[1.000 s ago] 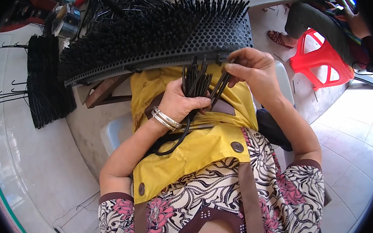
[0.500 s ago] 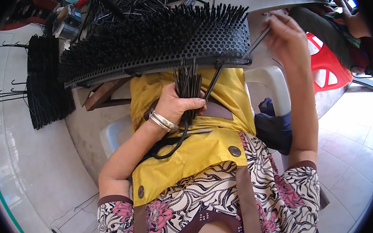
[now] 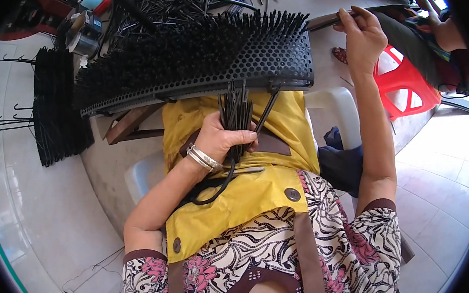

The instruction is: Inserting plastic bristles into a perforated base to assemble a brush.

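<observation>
My left hand [image 3: 225, 137] is closed round an upright bundle of thin black rods [image 3: 236, 108], in front of the yellow apron [image 3: 231, 190]. Close by on its right, a longer dark rod [image 3: 269, 108] slants up to the panel's lower edge. My right hand [image 3: 361, 38] is raised beyond the panel's right end, thumb and fingers pinched on a thin dark strip [image 3: 326, 22] that points toward the panel. The curved black perforated panel [image 3: 274, 56] spans the space ahead, its holes filled with bristle-like black pieces [image 3: 170, 50] except for a bare area at the right.
Loose black rods [image 3: 195, 11] lie piled behind the panel. At the left hangs a black bristly bundle [image 3: 58, 105] with hooked wires. A wire spool [image 3: 82, 41] stands at the far left. A red stool [image 3: 395, 98] and a person's leg [image 3: 405, 44] are at the right.
My right hand has risen and moved away from the panel's lower right corner, with the thin strip swinging up level beside the panel's end. My left hand stays round the bundle.
</observation>
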{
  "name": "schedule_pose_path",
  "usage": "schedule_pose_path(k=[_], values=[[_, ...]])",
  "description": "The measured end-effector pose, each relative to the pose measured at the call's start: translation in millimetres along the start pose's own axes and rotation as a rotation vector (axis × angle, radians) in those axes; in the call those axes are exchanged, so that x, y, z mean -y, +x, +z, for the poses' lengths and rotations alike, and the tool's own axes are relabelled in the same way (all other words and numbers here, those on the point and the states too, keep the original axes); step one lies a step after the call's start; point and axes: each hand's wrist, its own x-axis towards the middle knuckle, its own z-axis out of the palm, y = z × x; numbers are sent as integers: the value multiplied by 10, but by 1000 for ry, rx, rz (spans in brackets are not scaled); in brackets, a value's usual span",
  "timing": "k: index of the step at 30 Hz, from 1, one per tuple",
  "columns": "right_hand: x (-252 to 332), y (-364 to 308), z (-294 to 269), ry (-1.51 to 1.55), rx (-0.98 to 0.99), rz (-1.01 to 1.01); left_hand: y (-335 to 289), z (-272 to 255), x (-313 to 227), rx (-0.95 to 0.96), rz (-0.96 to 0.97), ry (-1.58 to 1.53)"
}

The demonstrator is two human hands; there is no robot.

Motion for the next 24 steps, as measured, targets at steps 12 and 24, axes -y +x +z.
schedule_pose_path(k=[12, 24], values=[[34, -144, 277, -247, 196, -337, -13, -48, -1, 21, 5, -5], [15, -225, 316, -431, 273, -486, -9, -41, 2, 9, -10, -4]])
